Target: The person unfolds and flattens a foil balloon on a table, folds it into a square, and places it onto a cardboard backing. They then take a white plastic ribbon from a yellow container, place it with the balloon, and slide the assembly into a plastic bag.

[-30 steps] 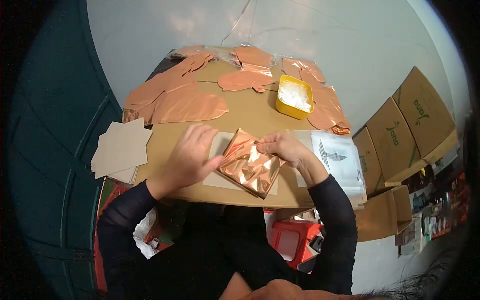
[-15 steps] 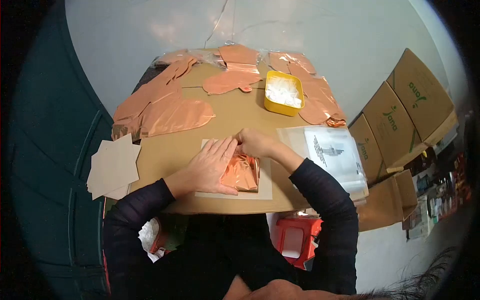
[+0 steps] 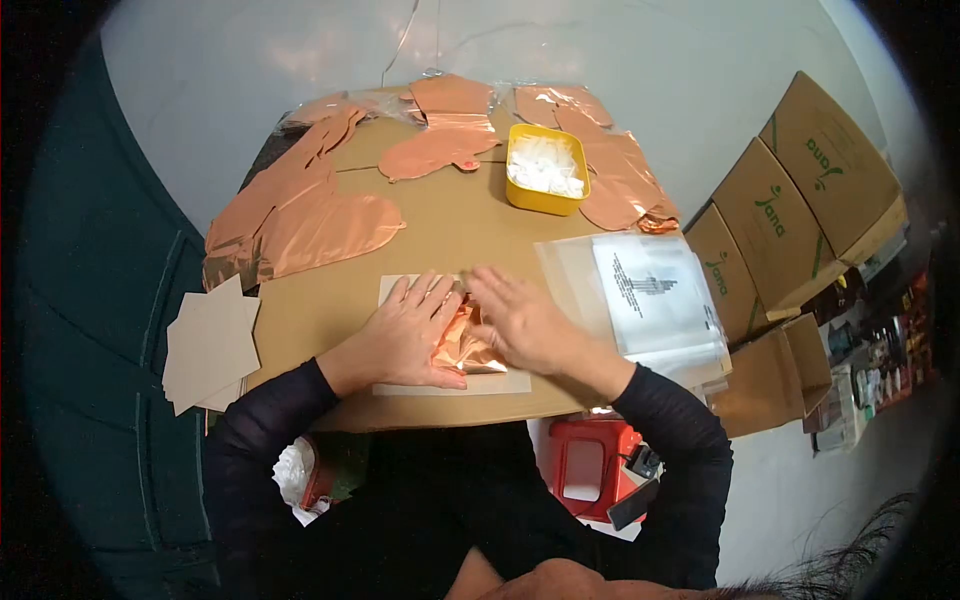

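Note:
A folded copper-coloured foil balloon (image 3: 468,350) lies on a pale card sheet (image 3: 440,388) at the table's front edge. My left hand (image 3: 405,330) rests flat over its left part, fingers stretched out. Across its upper right part lies my right hand (image 3: 530,325), a little blurred, with the fingers extended and not gripping anything. Both hands hide much of the foil, and their fingertips are close together near the top of the card.
Flat copper foil balloons lie at the left (image 3: 320,232), back (image 3: 435,150) and right (image 3: 612,165). A yellow tub (image 3: 545,200) holds white pieces. Clear plastic bags (image 3: 655,300) lie at the right, card sheets (image 3: 210,345) at the left. Cardboard boxes (image 3: 775,220) stand beyond.
My right hand has gone from pinching at the foil's top edge to lying extended over its right side. My left hand stays on the foil. The view has shifted slightly.

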`<state>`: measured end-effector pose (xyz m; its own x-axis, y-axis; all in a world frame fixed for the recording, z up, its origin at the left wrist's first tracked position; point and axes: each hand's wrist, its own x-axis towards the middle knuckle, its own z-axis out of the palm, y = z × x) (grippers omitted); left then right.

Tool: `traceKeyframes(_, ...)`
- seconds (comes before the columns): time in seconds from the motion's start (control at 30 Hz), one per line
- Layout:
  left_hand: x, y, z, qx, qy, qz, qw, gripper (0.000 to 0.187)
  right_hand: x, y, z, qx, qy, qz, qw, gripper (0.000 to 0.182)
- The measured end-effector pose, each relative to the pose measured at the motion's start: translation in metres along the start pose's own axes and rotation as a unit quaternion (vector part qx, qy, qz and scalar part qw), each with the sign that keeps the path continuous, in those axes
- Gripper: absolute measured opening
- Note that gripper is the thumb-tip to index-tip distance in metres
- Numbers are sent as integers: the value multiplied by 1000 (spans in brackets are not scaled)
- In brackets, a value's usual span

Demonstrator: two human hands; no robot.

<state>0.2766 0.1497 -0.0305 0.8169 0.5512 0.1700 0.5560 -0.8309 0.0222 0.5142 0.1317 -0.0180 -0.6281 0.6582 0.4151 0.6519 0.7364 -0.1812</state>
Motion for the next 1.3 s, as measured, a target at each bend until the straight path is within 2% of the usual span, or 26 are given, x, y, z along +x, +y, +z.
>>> traceKeyframes(0.03,1,0,-1,-1,-2,4,1000,109,-2,-7,0,-10,-28,-2,1000,59)
traceKeyframes(0.07,2,1,-2,-3,-5,7,1000,110,-5,-7,6,-23,-32,-19,999,71)
traceKeyframes(0.27,1,0,0,-18,12,18,1000,112,-20,-12,13,-86,-32,-20,996,86)
traceKeyframes(0.5,-2,-5,11,-72,50,11,996,115,-27,-8,24,-68,-40,-4,997,88)
traceKeyframes(0.77,-2,1,8,-16,7,-29,999,99,-26,-17,22,-86,-75,35,993,94)
traceKeyframes(0.87,-4,3,6,-10,0,-34,999,96,-28,-16,24,-83,-61,32,994,94)
traceKeyframes(0.97,-5,2,8,-10,9,-27,1000,95,-30,-13,21,-42,-69,55,995,85)
traceKeyframes(1.07,-5,1,8,-12,9,-22,1000,94,-35,-19,-4,46,93,67,992,60)
traceKeyframes(1.17,-6,1,13,-9,13,-23,1000,96,-71,-54,-31,256,56,183,948,38)
traceKeyframes(1.23,-6,1,14,1,16,-23,1000,97,-99,-78,-15,473,4,186,861,37)
traceKeyframes(1.3,-7,4,14,9,10,-22,1000,96,-115,-90,0,466,-93,139,869,40)
